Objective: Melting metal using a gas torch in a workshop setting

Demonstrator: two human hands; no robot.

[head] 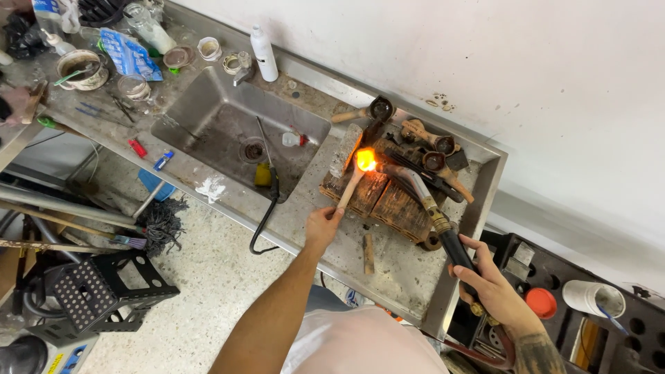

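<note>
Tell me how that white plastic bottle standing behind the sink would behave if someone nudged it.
The white bottle stands tall and narrow on a small base, so it would probably tip rather than slide. It looks like thin plastic, likely light. It stands beside the sink, so a push that way might send it rolling in.

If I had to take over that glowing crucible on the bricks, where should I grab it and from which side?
Probably the bare wooden handle's near end, where the left hand already grips it, coming from the counter's front edge. The crucible glows orange at the far end under the torch held by the right hand; its handle slants back toward the person, away from the heat.
</note>
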